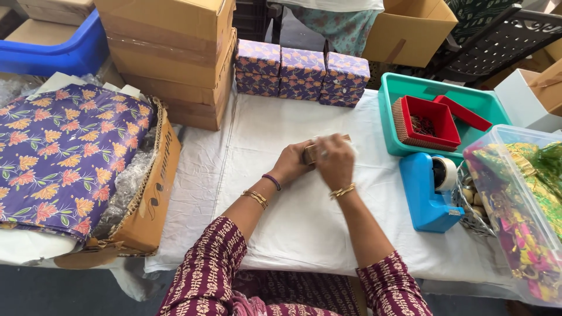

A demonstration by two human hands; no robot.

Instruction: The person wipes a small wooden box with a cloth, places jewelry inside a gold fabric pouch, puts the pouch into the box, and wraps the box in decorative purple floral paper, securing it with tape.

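Note:
Both my hands meet at the middle of the white-covered table (pixel 275 123). My left hand (pixel 291 163) and my right hand (pixel 334 159) together grip a small brown box-like item (pixel 309 153), mostly hidden between the fingers, with thin whitish wrapping around it. Gold bangles sit on both wrists. Behind my hands stand three purple floral gift boxes (pixel 302 73) in a row.
A teal tray (pixel 489 105) holds an open red box (pixel 430 122) and its lid. A blue tape dispenser (pixel 428 190) stands at right, beside a clear bin of colourful fabric (pixel 521 205). Stacked cardboard cartons (pixel 172 52) and a carton of purple floral paper (pixel 64 152) fill the left.

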